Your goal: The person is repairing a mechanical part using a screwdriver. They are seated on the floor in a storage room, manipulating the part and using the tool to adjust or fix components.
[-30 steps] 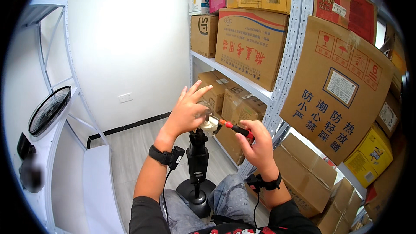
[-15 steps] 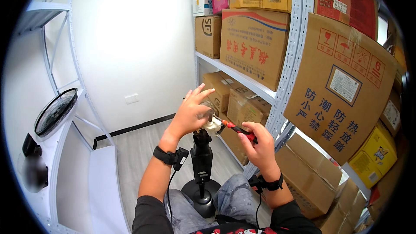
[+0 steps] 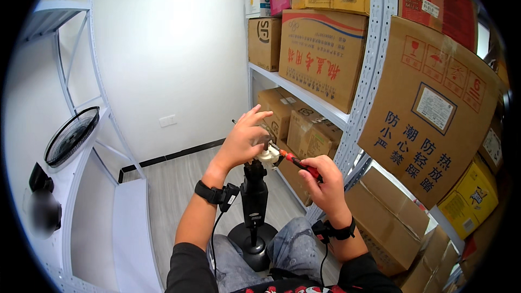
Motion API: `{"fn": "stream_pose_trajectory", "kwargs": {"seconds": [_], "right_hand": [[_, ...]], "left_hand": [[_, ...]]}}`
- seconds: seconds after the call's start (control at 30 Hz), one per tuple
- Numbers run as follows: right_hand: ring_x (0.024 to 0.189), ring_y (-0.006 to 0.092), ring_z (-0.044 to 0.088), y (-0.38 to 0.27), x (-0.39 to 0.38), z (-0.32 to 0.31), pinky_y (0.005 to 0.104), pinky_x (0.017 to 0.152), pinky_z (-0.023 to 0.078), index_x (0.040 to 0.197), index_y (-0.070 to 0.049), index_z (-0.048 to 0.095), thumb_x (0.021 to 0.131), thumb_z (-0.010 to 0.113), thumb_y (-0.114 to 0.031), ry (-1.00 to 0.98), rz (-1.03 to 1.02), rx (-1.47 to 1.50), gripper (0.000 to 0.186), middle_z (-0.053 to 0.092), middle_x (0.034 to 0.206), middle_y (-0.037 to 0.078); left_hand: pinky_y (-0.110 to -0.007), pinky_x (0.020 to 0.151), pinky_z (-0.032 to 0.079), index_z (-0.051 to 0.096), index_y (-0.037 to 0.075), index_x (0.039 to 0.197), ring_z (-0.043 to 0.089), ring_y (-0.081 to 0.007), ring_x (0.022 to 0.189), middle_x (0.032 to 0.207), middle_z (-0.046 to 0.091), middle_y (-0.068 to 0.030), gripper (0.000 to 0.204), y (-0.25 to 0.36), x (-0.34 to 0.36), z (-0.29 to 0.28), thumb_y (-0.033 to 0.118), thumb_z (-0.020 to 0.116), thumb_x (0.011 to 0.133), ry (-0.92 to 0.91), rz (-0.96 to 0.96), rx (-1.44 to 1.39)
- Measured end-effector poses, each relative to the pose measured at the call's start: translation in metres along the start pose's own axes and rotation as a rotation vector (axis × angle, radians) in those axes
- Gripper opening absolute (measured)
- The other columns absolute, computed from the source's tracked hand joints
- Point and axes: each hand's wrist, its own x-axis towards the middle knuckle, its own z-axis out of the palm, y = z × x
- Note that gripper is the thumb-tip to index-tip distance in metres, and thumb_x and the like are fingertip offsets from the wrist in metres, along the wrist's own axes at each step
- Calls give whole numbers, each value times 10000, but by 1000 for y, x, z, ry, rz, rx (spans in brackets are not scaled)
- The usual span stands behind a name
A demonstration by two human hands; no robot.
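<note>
We look down on two bare hands. The right hand (image 3: 325,182) pinches a red-and-black screwdriver (image 3: 297,162) between thumb and fingers, its shaft pointing left. Just beyond that shaft, close to the left hand's (image 3: 236,144) fingertips, is a pale mechanism (image 3: 269,154) atop a black stand (image 3: 253,192). The left hand's outer fingers are spread; its index bends toward the mechanism, but we cannot tell whether it pinches anything. We judge the step in hand to be screwdriver work there; the next move calls for a well-seated tip and steady left hand. Well left of all fingers, a black fan guard (image 3: 70,137) rests on a pale shelf (image 3: 82,169).
</note>
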Motion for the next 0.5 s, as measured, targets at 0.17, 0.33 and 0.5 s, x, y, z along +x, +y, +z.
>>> {"fn": "stream_pose_trajectory", "kwargs": {"seconds": [0.17,0.33,0.5], "right_hand": [[787,258,603,5,0,2,353,665,491,1044,-21,684,848,745,17,54,-27,-34,209,613,942,118],[814,253,624,3,1,3,329,644,498,1085,-18,678,857,744,29,58,-21,-38,241,613,982,120],[813,259,625,-7,-1,1,344,643,498,1119,-39,677,858,760,2,-55,305,-38,277,635,916,138]], "left_hand": [[-525,1215,291,769,75,941,342,-401,1509,1482,579,-86,219,5,0,-4,-15,690,757,-40,26,68],[-550,1221,268,789,80,944,383,-392,1486,1466,595,-91,176,3,-2,-7,24,692,808,-49,44,85],[-530,1218,283,786,86,942,410,-388,1469,1453,603,-84,166,1,-6,-2,17,688,826,2,27,99]]}}
